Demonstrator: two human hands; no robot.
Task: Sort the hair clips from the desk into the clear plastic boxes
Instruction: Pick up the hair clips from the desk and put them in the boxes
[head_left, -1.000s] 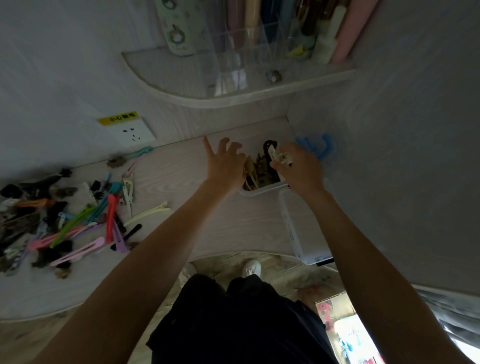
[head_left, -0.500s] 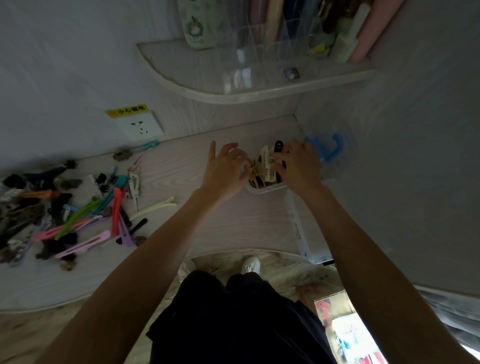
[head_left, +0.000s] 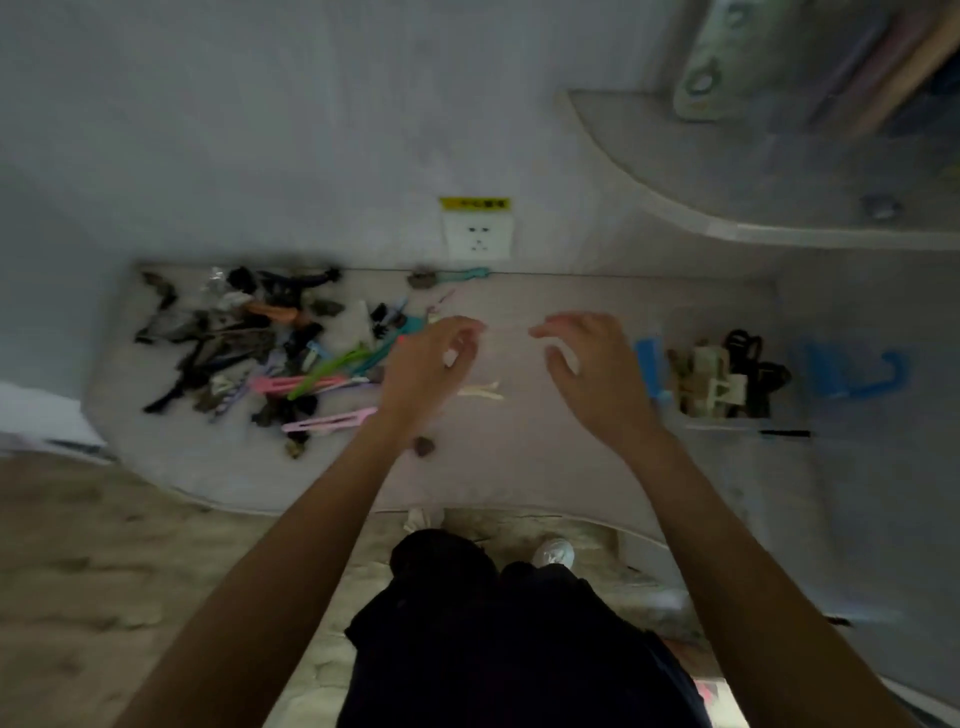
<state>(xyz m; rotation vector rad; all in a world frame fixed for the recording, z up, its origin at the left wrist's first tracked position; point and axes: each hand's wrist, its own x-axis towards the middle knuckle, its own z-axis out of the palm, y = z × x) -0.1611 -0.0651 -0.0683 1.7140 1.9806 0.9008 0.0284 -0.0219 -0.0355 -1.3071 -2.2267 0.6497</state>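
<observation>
Both my left hand and my right hand hover over the desk with fingers loosely spread, grasping nothing. The clear plastic box at 3 o'clock already holds a cluster of beige and black claw clips. Most remains, I judge: a large pile of hair clips lies at 9 o'clock, one cream clip between my hands.

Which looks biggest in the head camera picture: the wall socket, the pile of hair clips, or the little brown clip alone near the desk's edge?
1. Pile of hair clips
2. Wall socket
3. Little brown clip
</observation>
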